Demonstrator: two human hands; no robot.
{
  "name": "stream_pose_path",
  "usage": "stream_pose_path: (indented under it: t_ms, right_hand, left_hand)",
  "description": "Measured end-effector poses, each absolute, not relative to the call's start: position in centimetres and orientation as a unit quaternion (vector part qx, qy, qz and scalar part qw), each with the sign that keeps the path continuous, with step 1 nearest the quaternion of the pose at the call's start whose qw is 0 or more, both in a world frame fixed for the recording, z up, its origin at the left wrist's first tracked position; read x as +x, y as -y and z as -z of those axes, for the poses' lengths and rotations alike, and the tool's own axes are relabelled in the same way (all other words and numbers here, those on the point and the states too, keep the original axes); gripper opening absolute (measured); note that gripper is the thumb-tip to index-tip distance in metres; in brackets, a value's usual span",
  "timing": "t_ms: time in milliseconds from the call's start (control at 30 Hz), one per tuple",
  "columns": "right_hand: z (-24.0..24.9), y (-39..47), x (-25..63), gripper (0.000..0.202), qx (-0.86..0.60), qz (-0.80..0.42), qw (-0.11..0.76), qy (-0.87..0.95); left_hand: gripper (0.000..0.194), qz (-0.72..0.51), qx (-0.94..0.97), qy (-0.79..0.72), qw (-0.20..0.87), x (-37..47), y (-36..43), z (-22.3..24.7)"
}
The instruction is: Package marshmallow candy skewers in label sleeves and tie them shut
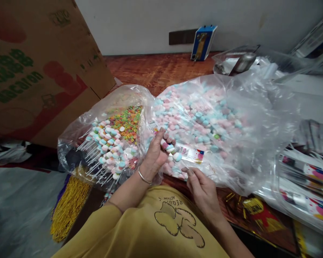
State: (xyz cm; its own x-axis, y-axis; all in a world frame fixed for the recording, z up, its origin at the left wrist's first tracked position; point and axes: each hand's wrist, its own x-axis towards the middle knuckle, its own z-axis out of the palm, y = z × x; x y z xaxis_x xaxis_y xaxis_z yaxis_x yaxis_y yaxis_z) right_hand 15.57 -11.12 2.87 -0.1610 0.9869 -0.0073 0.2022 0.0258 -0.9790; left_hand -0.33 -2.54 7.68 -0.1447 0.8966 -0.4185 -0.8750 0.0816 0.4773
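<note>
My left hand (156, 152), with a bangle on its wrist, has its fingers wrapped round a skewer of pink, white and blue marshmallows (170, 149). Just below and to the right, my right hand (201, 188) has its thumb and fingers pressed together; what it grips, if anything, is too small to name. A printed clear wrapper (190, 153) lies beside the held skewer. Behind both hands spreads a large plastic bag of loose pastel marshmallows (201, 114). Finished-looking marshmallow skewers (107, 143) are piled at the left, their white sticks pointing down and left, near small colourful ring candies (127, 123).
A cardboard box (40, 68) stands at the left. A blue device (204, 43) is by the wall. Printed wrappers (307, 190) fill a clear tray at the right. Gold and red packaging (263, 215) lies at the table's front edge, and yellow fringe (71, 209) hangs at the lower left.
</note>
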Motion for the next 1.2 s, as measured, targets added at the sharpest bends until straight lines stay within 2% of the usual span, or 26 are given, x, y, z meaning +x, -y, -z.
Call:
stream_pose_path:
  t_ms: [67, 133, 200, 267, 333, 467, 533, 567, 633, 767, 833, 967, 1067, 1200]
  right_hand:
    - [-3.3, 11.3, 15.6, 0.039, -0.483, -0.633, 0.399, 0.454]
    - [-3.5, 11.4, 15.5, 0.04, -0.454, -0.707, 0.402, 0.362]
    - [-3.7, 11.4, 15.3, 0.04, -0.438, -0.728, 0.408, 0.334]
    - [-3.7, 11.5, 15.2, 0.041, -0.452, -0.694, 0.406, 0.388]
    - [-3.5, 11.6, 15.3, 0.038, -0.477, -0.567, 0.415, 0.529]
    - [-2.2, 11.7, 15.7, 0.026, -0.436, -0.148, 0.42, 0.782]
    - [-1.6, 11.5, 15.6, 0.029, -0.416, -0.035, 0.404, 0.814]
    - [-1.4, 11.3, 15.5, 0.029, -0.421, -0.022, 0.404, 0.812]
    - [-1.4, 11.1, 15.2, 0.027, -0.457, -0.091, 0.418, 0.78]
    - [-2.4, 11.2, 14.8, 0.033, -0.502, -0.417, 0.437, 0.619]
    - [-2.7, 11.4, 14.9, 0.036, -0.492, -0.53, 0.435, 0.537]
    - [-3.1, 11.6, 15.1, 0.038, -0.44, -0.678, 0.433, 0.399]
    - [-3.6, 11.3, 15.1, 0.033, -0.368, -0.783, 0.42, 0.274]
    - [-4.2, 11.3, 14.9, 0.031, -0.309, -0.84, 0.395, 0.208]
  left_hand:
    - [0.035, -0.689, 0.026, -0.324, 0.648, -0.8, 2.4, -7.9]
    - [0.038, -0.69, 0.033, -0.315, 0.651, -0.7, 2.3, -8.0]
    - [0.038, -0.688, 0.033, -0.316, 0.652, -0.3, 2.5, -7.9]
    - [0.036, -0.686, 0.027, -0.327, 0.649, 0.2, 2.5, -7.8]
    - [0.036, -0.681, 0.016, -0.344, 0.646, 0.5, 2.6, -7.8]
    - [0.035, -0.662, -0.003, -0.367, 0.653, 1.0, 2.9, -7.6]
    - [0.034, -0.657, 0.006, -0.37, 0.657, 1.5, 3.4, -7.4]
    - [0.035, -0.653, 0.016, -0.369, 0.661, 1.9, 3.8, -7.3]
    - [0.036, -0.645, 0.038, -0.358, 0.674, 2.6, 4.5, -6.9]
    - [0.039, -0.635, 0.054, -0.333, 0.695, 2.7, 4.8, -6.7]
    - [0.039, -0.651, 0.054, -0.323, 0.684, 1.8, 4.2, -6.9]
    - [0.024, -0.685, 0.064, -0.298, 0.661, -0.2, 2.8, -7.8]
    - [0.014, -0.672, 0.049, -0.265, 0.69, -0.9, 2.4, -8.3]
    - [0.018, -0.633, 0.002, -0.234, 0.738, -0.8, 2.4, -8.6]
